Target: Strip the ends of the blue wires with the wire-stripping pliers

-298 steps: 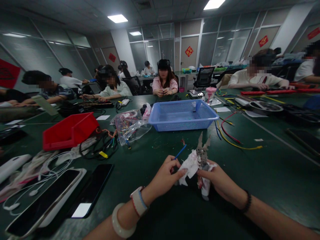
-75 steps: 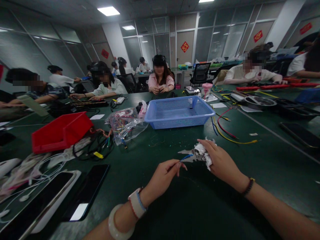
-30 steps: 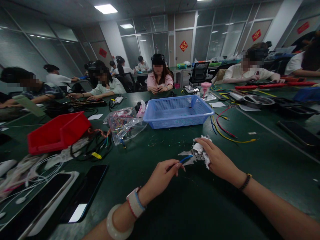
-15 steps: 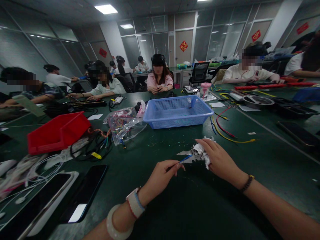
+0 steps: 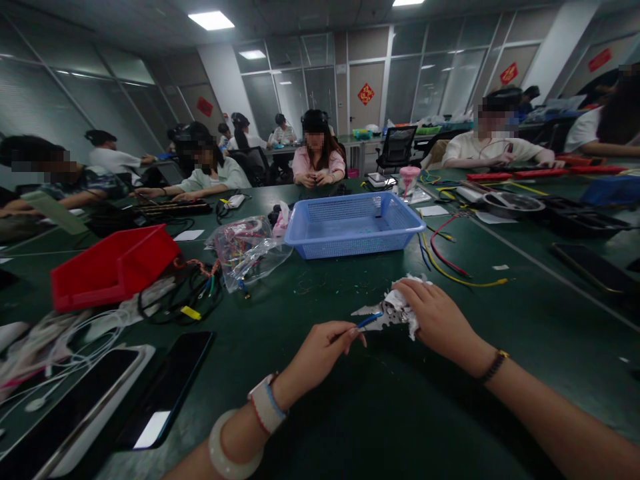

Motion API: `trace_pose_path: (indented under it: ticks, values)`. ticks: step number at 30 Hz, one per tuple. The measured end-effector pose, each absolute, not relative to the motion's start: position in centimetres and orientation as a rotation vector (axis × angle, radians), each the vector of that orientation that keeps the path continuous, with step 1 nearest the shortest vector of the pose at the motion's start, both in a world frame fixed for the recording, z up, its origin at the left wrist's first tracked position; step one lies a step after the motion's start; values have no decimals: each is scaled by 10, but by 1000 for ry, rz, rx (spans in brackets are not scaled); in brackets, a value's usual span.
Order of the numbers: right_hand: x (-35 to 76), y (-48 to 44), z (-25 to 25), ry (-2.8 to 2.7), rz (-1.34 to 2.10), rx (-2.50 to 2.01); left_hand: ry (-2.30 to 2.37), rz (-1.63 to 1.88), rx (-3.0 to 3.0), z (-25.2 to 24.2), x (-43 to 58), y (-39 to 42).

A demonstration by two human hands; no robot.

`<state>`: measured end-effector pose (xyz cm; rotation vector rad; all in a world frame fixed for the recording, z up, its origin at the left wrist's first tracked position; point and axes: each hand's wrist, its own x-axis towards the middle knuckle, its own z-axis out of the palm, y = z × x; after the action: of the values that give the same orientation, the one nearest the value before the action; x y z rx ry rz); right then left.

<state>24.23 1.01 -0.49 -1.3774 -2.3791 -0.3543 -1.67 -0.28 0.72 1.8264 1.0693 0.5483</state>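
My left hand [image 5: 327, 347] pinches a short blue wire [image 5: 369, 321] between thumb and fingers. The wire's far end lies at the jaws of metal wire strippers [image 5: 389, 315]. My right hand [image 5: 435, 313] is wrapped round the strippers' handles, which are covered in crumpled white tissue [image 5: 411, 323]. The strippers' jaws point left, toward the wire. Whether the blades bite into the wire, I cannot tell. Small blue-green scraps and thin strands lie on the dark green table [image 5: 320, 393] beyond my hands.
A blue plastic basket [image 5: 350, 248] stands ahead, beside a clear bag of wires [image 5: 245, 250]. Red, yellow and blue wires [image 5: 450, 270] lie to the right. A red bin [image 5: 115, 267], a black cable bundle [image 5: 175, 297] and phones [image 5: 173, 380] are on the left. People sit across the table.
The strippers' jaws look slightly wider apart at the blue wire. Both hands keep their hold almost in place, and the view has shifted a little.
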Motion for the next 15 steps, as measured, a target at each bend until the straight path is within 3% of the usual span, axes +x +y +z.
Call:
trace_pose_path:
  ticks: [8,15]
  values:
    - [242,5,-1,-2304,-630,-1378,1067,519,1833,12,-17,-2]
    - [244,18,-11,-2385,-262,-1209,1067,504,1830,10,-18,0]
